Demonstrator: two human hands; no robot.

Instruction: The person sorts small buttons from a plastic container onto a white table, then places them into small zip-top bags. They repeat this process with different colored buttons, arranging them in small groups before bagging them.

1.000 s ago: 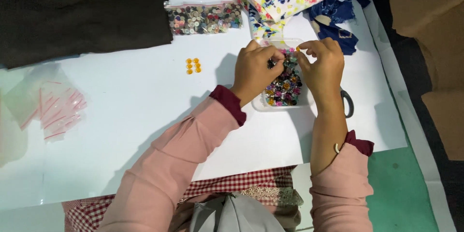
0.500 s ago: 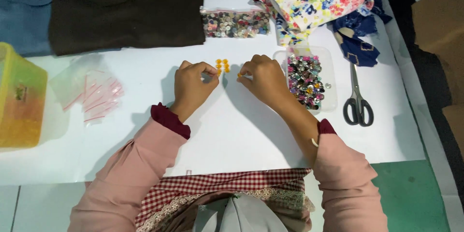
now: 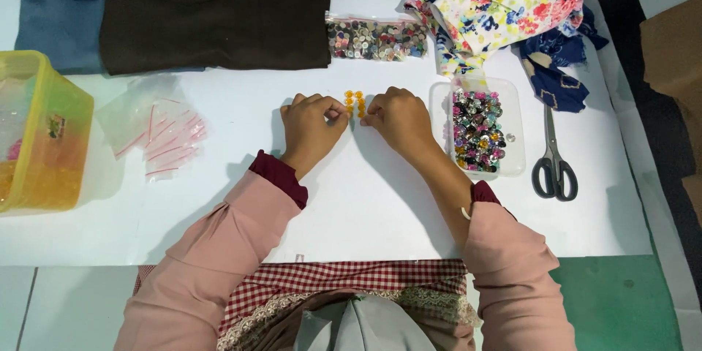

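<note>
Landmark: orange buttons (image 3: 355,103), two short rows on the white table (image 3: 380,205).

Far left of buttons: yellow bin (image 3: 40,131). Nearer: small clear bags (image 3: 157,131). Up-left of buttons: dark cloth (image 3: 216,11).

Left hand (image 3: 312,129) just left of buttons, fingers curled, tips pinched narrow at the rows; held item cannot be told.

Right hand (image 3: 398,120) just right, same curl, tips at the rows.

Right of buttons: clear tray (image 3: 479,128) of mixed beads, then scissors (image 3: 553,157).
</note>
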